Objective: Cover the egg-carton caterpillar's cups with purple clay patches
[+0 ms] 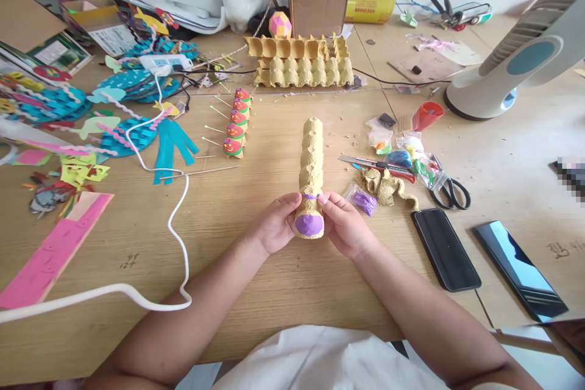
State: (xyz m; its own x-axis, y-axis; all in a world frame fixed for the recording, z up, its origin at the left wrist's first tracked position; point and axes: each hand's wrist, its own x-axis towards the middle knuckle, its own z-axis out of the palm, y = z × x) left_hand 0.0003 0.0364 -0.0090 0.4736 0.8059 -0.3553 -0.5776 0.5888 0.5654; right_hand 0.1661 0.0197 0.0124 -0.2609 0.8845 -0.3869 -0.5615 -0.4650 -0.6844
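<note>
A long tan egg-carton strip (311, 155) points away from me, held at its near end between both hands. Purple clay (309, 225) covers the top of its nearest bump, and a thin purple band crosses the strip just beyond. My left hand (277, 221) is closed on the strip's left side, thumb by the band. On the right side my right hand (343, 223) pinches it the same way. A bag of purple clay (362, 200) lies right of my right hand. Further off to the left stands a red and green painted caterpillar (236, 123) made of carton bumps.
Right of the strip are a craft knife (372, 164), torn carton scraps (388, 187), black scissors (451, 193) and two phones (445, 250). A white cable (178, 219) crosses the left side. Egg cartons (311, 71) and a fan (516, 49) stand at the back.
</note>
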